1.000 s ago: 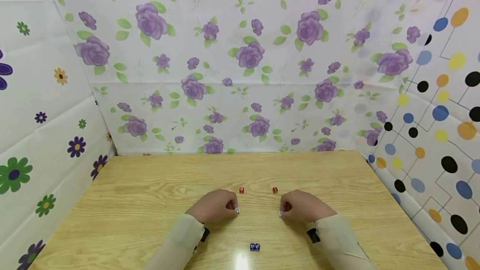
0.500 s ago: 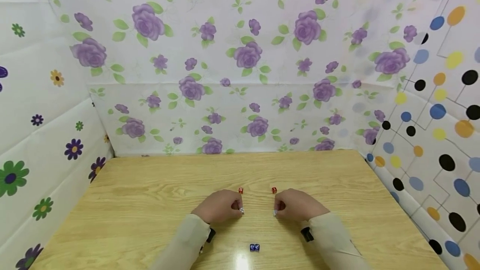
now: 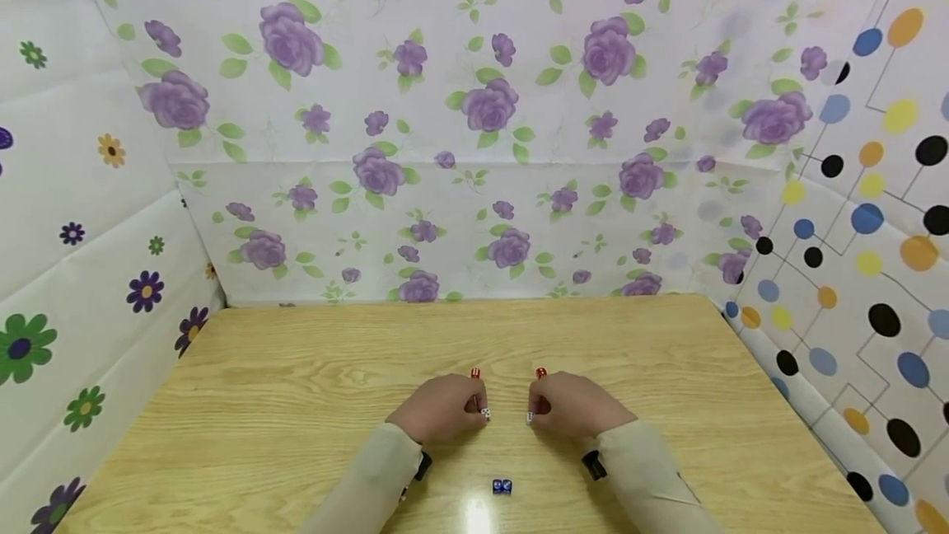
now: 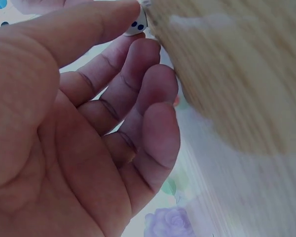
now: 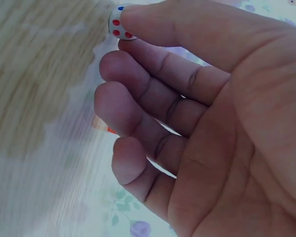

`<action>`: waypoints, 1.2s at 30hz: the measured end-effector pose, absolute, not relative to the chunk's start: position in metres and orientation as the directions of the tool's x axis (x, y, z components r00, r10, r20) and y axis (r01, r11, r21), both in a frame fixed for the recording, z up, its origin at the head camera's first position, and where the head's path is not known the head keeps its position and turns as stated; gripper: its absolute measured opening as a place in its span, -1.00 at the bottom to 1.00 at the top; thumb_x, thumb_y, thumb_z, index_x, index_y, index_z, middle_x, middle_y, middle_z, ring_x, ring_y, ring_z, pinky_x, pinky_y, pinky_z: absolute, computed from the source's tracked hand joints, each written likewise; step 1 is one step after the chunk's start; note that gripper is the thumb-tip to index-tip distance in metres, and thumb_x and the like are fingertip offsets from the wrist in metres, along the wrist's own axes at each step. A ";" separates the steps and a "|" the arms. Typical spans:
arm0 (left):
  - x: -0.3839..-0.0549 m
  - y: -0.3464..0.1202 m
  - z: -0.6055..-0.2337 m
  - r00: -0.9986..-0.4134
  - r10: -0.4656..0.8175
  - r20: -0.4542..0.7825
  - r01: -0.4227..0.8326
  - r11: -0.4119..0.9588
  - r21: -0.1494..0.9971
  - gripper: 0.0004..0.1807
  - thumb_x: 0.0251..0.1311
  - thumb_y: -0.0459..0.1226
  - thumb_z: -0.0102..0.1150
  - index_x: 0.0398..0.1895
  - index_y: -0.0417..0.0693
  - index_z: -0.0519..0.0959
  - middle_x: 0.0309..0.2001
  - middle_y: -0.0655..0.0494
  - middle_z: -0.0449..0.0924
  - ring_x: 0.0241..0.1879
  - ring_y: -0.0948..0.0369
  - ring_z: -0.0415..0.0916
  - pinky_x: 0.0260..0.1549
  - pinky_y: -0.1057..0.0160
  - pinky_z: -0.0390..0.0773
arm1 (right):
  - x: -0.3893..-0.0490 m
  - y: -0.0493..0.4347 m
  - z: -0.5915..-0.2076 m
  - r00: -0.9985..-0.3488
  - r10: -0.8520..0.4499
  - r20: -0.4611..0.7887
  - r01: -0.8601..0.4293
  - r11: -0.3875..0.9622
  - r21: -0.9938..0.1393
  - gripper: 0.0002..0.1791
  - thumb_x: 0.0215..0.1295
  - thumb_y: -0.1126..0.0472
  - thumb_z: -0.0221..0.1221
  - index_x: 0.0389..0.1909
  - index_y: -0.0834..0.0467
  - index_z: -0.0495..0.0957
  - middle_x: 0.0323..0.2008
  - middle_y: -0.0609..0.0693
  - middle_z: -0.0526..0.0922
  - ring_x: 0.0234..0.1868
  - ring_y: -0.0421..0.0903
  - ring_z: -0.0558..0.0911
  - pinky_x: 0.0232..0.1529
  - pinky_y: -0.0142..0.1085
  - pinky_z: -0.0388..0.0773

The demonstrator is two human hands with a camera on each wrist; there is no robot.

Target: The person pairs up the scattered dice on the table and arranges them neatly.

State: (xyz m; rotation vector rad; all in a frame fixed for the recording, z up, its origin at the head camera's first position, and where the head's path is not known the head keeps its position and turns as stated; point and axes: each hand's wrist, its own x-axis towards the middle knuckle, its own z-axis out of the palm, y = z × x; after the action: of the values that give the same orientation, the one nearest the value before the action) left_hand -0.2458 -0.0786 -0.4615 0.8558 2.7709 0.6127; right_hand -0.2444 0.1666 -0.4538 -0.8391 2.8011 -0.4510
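By the thumb and fingertip of the left hand (image 3: 443, 409), nearly closed, a white die (image 3: 485, 414) is pinched; by the right hand (image 3: 582, 406), a second white die (image 3: 530, 417) is pinched likewise. The two are held facing each other, a gap left between; whether the worktop (image 3: 296, 386) is touched by them cannot be told. Just beyond the hands, two red dice (image 3: 475, 372) are set apart. Nearer the person, between the sleeves (image 3: 371, 476), two blue dice (image 3: 502, 486) are placed side by side.
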 end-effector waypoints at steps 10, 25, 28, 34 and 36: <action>-0.243 -0.071 -0.463 -0.815 0.579 -0.022 0.523 0.751 0.403 -0.89 0.15 -0.07 0.28 -0.33 0.19 0.57 -0.47 0.47 0.45 -0.48 0.45 0.40 -0.39 0.36 0.46 | -0.243 0.162 -0.453 -0.816 -0.574 -0.077 -0.522 0.786 -0.330 -0.91 0.20 0.07 0.27 -0.46 -0.13 0.55 -0.53 -0.33 0.47 -0.51 -0.33 0.43 -0.42 -0.34 0.41; -0.242 -0.071 -0.463 -0.814 0.581 -0.010 0.529 0.748 0.402 -0.90 0.17 -0.06 0.25 -0.35 0.21 0.56 -0.48 0.47 0.45 -0.50 0.47 0.39 -0.41 0.38 0.46 | -0.242 0.158 -0.452 -0.810 -0.582 -0.072 -0.541 0.789 -0.293 -0.90 0.19 0.07 0.28 -0.47 -0.13 0.55 -0.54 -0.34 0.45 -0.51 -0.34 0.42 -0.40 -0.35 0.41; -0.242 -0.070 -0.464 -0.815 0.580 -0.014 0.525 0.749 0.404 -0.92 0.18 -0.07 0.25 -0.35 0.22 0.56 -0.48 0.48 0.45 -0.50 0.47 0.39 -0.42 0.38 0.46 | -0.242 0.157 -0.452 -0.811 -0.581 -0.070 -0.541 0.790 -0.287 -0.90 0.18 0.07 0.28 -0.47 -0.13 0.56 -0.54 -0.34 0.45 -0.51 -0.34 0.41 -0.40 -0.35 0.40; -0.241 -0.067 -0.463 -0.814 0.580 -0.022 0.524 0.751 0.402 -0.92 0.18 -0.07 0.24 -0.36 0.23 0.56 -0.48 0.47 0.46 -0.50 0.46 0.40 -0.42 0.37 0.46 | -0.242 0.157 -0.452 -0.810 -0.583 -0.069 -0.543 0.789 -0.288 -0.91 0.19 0.08 0.28 -0.46 -0.13 0.56 -0.53 -0.33 0.46 -0.51 -0.33 0.42 -0.40 -0.35 0.42; -0.241 -0.066 -0.462 -0.814 0.581 -0.019 0.527 0.750 0.399 -0.93 0.18 -0.08 0.24 -0.36 0.22 0.56 -0.48 0.47 0.46 -0.50 0.46 0.40 -0.42 0.37 0.46 | -0.243 0.156 -0.453 -0.808 -0.586 -0.069 -0.545 0.786 -0.290 -0.91 0.20 0.08 0.27 -0.46 -0.13 0.56 -0.53 -0.34 0.46 -0.51 -0.34 0.42 -0.39 -0.35 0.42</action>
State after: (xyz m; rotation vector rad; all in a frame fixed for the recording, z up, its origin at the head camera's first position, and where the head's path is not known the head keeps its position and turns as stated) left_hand -0.2413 -0.0655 -0.4624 0.8925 2.8048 0.5756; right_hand -0.2427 0.1561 -0.4526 -0.8991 2.8213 -0.3869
